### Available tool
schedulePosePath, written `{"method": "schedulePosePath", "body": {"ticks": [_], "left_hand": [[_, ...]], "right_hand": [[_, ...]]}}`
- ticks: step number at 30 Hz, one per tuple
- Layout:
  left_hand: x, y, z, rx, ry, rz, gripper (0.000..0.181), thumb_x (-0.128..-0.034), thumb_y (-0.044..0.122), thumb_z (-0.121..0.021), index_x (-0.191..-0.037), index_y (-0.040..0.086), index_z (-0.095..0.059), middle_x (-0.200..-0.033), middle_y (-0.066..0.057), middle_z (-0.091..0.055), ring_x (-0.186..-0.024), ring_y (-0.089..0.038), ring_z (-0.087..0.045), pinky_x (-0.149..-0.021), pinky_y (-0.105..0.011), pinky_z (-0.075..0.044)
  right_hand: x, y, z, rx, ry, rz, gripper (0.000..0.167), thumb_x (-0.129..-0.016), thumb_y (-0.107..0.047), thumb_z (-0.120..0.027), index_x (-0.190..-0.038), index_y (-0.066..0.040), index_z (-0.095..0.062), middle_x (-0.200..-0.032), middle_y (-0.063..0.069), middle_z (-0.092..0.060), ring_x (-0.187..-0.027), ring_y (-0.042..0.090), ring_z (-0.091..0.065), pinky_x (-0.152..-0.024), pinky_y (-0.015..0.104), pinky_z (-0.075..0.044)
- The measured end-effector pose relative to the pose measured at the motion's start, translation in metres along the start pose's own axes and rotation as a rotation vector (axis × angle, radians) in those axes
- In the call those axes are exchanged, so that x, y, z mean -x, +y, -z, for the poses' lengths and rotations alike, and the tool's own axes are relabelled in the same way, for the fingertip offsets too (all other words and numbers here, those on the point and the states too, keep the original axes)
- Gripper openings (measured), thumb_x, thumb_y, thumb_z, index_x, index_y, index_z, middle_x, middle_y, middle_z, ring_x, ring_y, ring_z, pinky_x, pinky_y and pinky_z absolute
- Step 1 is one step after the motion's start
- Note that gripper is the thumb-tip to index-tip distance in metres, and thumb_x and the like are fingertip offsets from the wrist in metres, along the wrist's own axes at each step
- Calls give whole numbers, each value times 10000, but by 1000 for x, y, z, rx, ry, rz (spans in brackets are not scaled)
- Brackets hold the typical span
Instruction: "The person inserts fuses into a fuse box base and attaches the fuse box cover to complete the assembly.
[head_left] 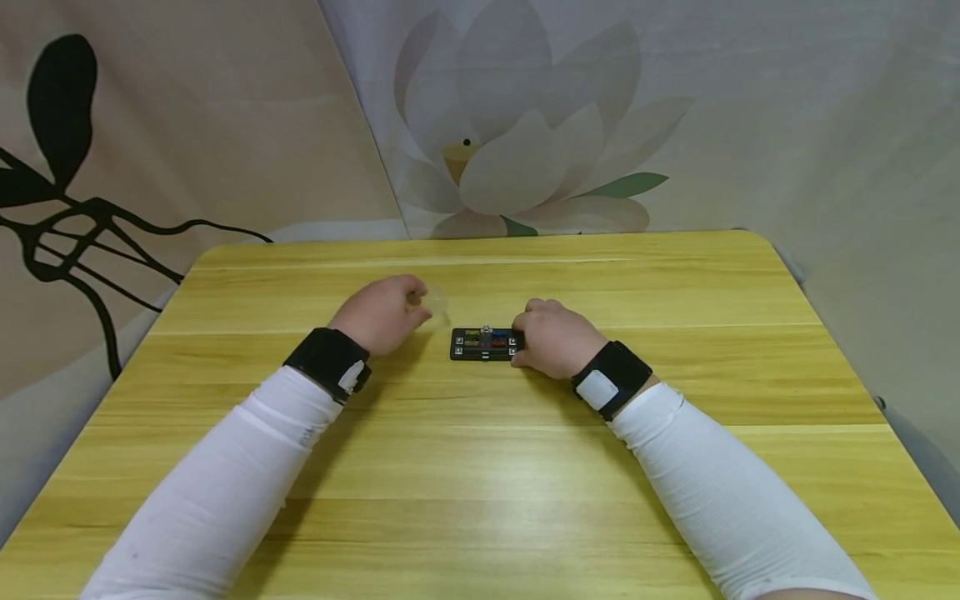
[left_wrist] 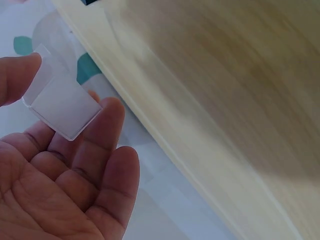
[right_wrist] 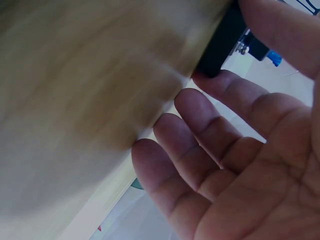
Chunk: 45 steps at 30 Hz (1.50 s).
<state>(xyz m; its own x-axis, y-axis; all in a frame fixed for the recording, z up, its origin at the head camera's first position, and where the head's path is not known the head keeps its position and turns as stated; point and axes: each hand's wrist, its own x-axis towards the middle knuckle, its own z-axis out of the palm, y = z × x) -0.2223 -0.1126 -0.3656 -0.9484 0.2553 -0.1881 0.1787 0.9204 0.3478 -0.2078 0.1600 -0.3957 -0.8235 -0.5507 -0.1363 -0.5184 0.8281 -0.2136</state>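
A black fuse block with small coloured fuses and metal screws lies on the table in the head view. My right hand grips its right end between thumb and index finger, the other fingertips near the table top. In the right wrist view, a dark corner of the fuse block shows between thumb and index finger. Off to the block's upper left, my left hand pinches a clear plastic cover by its edge, above the table. The cover looks box-shaped and see-through, and is faint in the head view.
The wooden table has its far edge just beyond both hands. Behind it hangs a pale cloth backdrop with a printed flower. Black straps with white patches circle both wrists, over white sleeves.
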Motion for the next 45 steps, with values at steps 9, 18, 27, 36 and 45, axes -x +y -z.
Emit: {"method": "schedulePosePath", "body": {"ticks": [9, 18, 27, 36, 45], "left_hand": [[2, 11, -10, -8, -10, -17, 460, -1076, 325, -611, -1424, 25, -595, -1340, -143, -685, -1217, -319, -657, -1073, -513, -519], [3, 15, -15, -37, -14, -29, 454, -1080, 321, -605, -1427, 27, -594, -1292, -136, -695, -1155, -296, -666, -1037, -496, -534], [3, 18, -17, -44, -20, -41, 457, -1085, 323, -598, -1427, 20, -589, -1276, -133, -696, -1118, -280, -668, -1019, -481, -541], [3, 22, -20, -41, -42, -42, 450, -1089, 334, -592, -1426, 36, -592, -1272, -125, -697, -1148, -279, -667, -1030, -477, -538], [4, 24, -23, -53, -54, -51, 440, -1085, 324, -602, -1417, 36, -603, -1265, -123, -705, -1166, -288, -672, -1040, -474, -537]], "right_hand": [[0, 0, 0, -8, 7, 11, 478, -917, -381, -835, -1226, -30, -736, -1093, 104, -660, -966, 253, -589, -905, 395, -543], [-2, 2, 1, -13, 5, 19, 478, -921, -383, -830, -1225, -28, -732, -1096, 105, -657, -977, 259, -590, -922, 399, -536], [-1, 2, 2, -15, -8, 7, 484, -925, -384, -826, -1243, -32, -728, -1124, 110, -662, -999, 262, -596, -938, 404, -540], [-1, 2, 0, -14, -17, -1, 481, -925, -388, -825, -1240, -37, -729, -1125, 104, -661, -995, 259, -590, -925, 400, -537], [-2, 2, -1, -14, -23, -4, 492, -927, -391, -822, -1253, -35, -727, -1138, 108, -662, -1002, 264, -587, -920, 398, -536]]}}
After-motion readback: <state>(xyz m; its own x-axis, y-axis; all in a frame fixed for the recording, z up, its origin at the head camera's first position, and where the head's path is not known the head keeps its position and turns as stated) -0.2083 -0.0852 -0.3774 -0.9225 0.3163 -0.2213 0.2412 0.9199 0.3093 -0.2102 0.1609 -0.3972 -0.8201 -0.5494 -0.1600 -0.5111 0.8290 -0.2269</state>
